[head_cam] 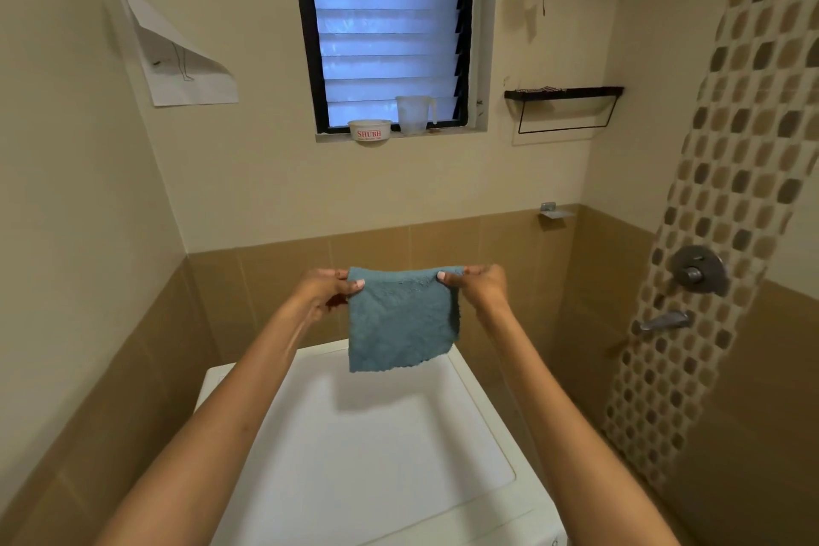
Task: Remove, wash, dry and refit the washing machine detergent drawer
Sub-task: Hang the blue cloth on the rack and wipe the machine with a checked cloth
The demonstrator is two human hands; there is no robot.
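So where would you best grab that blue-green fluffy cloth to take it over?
The blue-green fluffy cloth hangs flat from its top corners, which the left hand and right hand pinch. Its lower edge hangs free above the white washing machine top, so probably pinch a bottom corner, coming from below or the side.

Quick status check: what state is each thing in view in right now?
Cloth: spread flat, hanging over the washing machine.
Left hand: pinches the cloth's top left corner.
Right hand: pinches its top right corner.
Jug: upright on the windowsill.
Bowl: upright beside the jug.
Detergent drawer: not in view.
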